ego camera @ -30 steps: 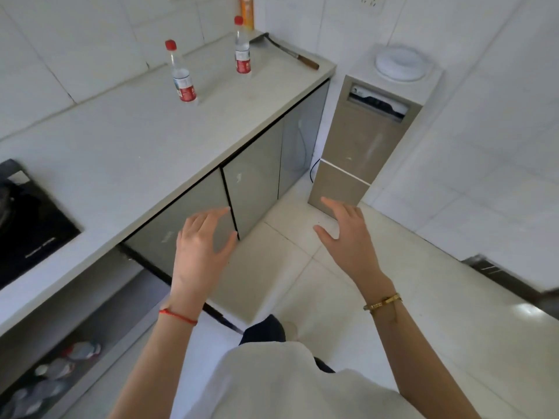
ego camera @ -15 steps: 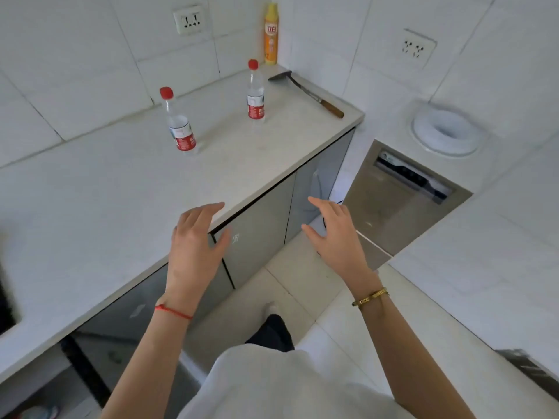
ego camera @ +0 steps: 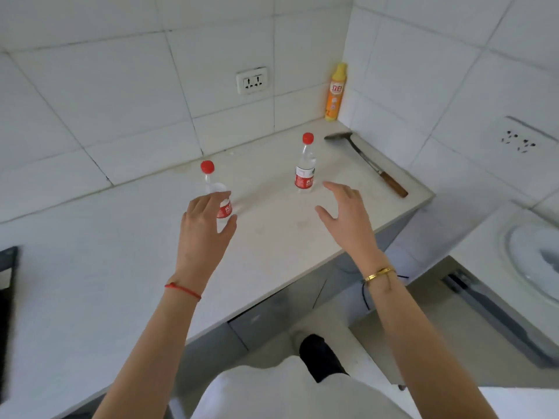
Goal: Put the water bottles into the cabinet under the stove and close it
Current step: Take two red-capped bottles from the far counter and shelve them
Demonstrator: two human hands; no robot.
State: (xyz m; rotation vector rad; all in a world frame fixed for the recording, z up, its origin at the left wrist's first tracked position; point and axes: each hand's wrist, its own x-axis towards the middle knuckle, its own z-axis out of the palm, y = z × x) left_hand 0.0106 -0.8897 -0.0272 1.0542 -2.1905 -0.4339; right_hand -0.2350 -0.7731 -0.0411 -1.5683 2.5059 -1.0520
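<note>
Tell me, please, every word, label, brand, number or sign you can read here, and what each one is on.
Nothing can be read for certain.
Left bottle: red label with white print, blurred and partly behind the left hand.
Right bottle: red label with white characters, too small to read.
Yellow bottle: red characters on a white patch, too blurred to quote.
Sockets: no text visible.

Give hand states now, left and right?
Left hand: open, reaching the nearer red-capped clear plastic water bottle.
Right hand: open, empty, near the farther bottle.
</note>
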